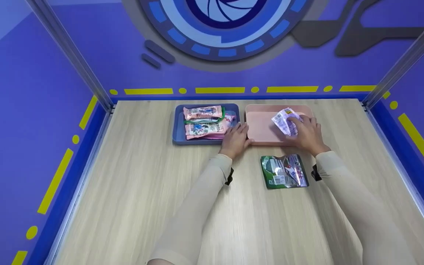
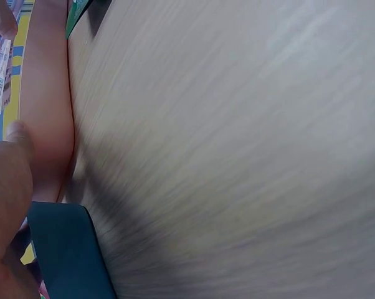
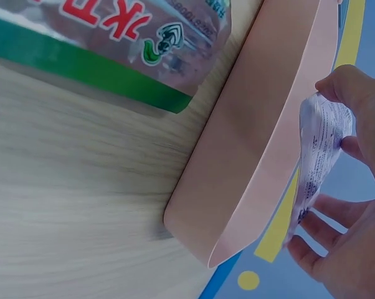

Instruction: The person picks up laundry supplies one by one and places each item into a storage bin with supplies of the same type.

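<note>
In the head view my right hand (image 1: 307, 135) pinches a white and purple snack packet (image 1: 285, 119) over the pink tray (image 1: 259, 127). The right wrist view shows this packet (image 3: 321, 140) between thumb and fingers, above the tray's rim. My left hand (image 1: 235, 140) rests where the pink tray meets the blue tray (image 1: 179, 129), its fingers over the blue tray's right edge. Its thumb (image 2: 18, 134) touches the pink tray's edge in the left wrist view. Pink snack packets (image 1: 206, 129) lie inside the blue tray, one with a green edge showing.
A green and silver pouch (image 1: 285, 172) lies flat on the wooden table (image 1: 142, 191), in front of the pink tray and between my forearms. Purple-blue panels with yellow marks (image 1: 219, 90) wall in the table at the back and both sides.
</note>
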`<state>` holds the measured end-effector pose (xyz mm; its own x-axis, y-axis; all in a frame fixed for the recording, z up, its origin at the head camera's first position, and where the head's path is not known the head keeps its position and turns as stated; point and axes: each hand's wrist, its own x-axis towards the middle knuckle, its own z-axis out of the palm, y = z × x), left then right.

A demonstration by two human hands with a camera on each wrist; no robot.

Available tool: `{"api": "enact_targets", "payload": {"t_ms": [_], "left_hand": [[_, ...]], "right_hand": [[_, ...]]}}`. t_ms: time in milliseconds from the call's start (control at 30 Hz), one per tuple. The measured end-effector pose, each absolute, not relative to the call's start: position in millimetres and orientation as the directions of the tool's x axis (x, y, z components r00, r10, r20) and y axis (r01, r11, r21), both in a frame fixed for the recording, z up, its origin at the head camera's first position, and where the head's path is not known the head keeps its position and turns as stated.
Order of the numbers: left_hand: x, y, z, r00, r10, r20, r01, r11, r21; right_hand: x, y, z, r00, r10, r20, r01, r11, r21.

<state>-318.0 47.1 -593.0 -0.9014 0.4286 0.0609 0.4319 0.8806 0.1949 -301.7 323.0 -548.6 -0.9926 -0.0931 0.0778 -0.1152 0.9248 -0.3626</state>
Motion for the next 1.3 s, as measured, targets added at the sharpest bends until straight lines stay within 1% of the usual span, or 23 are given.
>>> {"api": "enact_targets", "payload": {"t_ms": [133, 433, 700, 1033, 1300], "left_hand": [[-318.6, 46.3, -592.9, -0.903, 0.426, 0.051, 0.427, 0.883, 0.194], [-320.2, 45.6, -590.1, -0.905, 0.423, 0.048, 0.424, 0.886, 0.19], [-320.7, 45.1, -590.6, -0.907, 0.42, 0.035, 0.418, 0.887, 0.197], [-318.8, 46.3, -591.3, -0.904, 0.423, 0.057, 0.425, 0.882, 0.205], [-318.8, 47.0, -590.3, -0.904, 0.425, 0.052, 0.426, 0.883, 0.196]], "right_hand": [[-305.2, 320.8, -549.6, -0.992, -0.093, 0.082, -0.116, 0.927, -0.358], [-314.0, 318.2, -551.7, -0.997, -0.056, 0.05, -0.07, 0.929, -0.364], [-323.5, 315.9, -553.7, -0.998, -0.054, 0.017, -0.057, 0.938, -0.341], [-326.8, 315.5, -559.4, -0.995, -0.094, 0.03, -0.098, 0.957, -0.273], [-334.2, 316.3, -560.7, -0.997, -0.078, 0.003, -0.076, 0.953, -0.293]]}}
